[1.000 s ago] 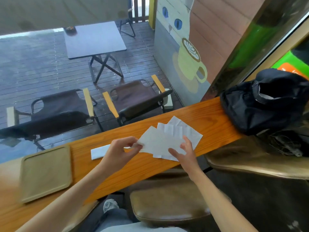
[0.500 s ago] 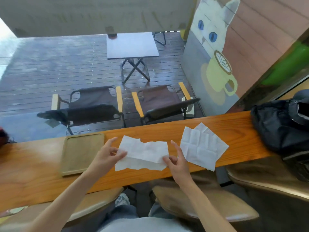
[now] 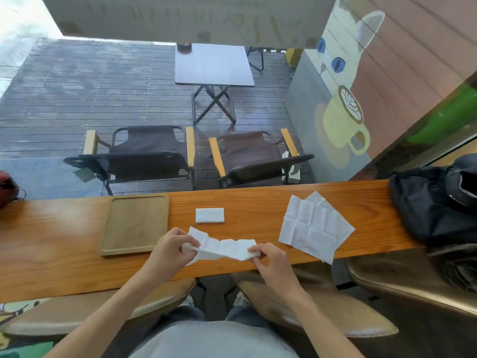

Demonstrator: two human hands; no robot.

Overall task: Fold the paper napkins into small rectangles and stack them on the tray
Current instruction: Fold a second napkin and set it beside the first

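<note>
1. Left hand (image 3: 171, 250) and right hand (image 3: 273, 259), nearest the viewer, over the front part of the wooden counter (image 3: 64, 264). The fingers of each hand pinch one end of a white paper napkin (image 3: 223, 249), which spans the gap between them, doubled lengthwise into a crumpled strip. It appears lifted slightly off the counter; whether its lower edge touches the wood cannot be told.

2. Judged stage: this napkin is partway through folding. It is a long band, not yet a small rectangle, so at least one further fold seems to remain.

3. Pile of unfolded napkins (image 3: 313, 226), on the counter to the right of the hands and apart from them. Several creased sheets lie fanned and overlapping; their exact number cannot be told. All await folding.

4. Folded napkin (image 3: 209, 215), a small flat rectangle lying on the counter just beyond the hands, between the tray and the pile. It looks finished but has not been placed on the tray.

5. Wooden tray (image 3: 134, 223), left of the hands, lying flat on the counter. Nothing lies on it, so the stack is not begun.

6. Overall judgement: early in the task. One napkin folded, one in hand, several untouched, none stacked.

7. Black bag (image 3: 433, 202), at the far right end of the counter, clear of the napkins.
</note>
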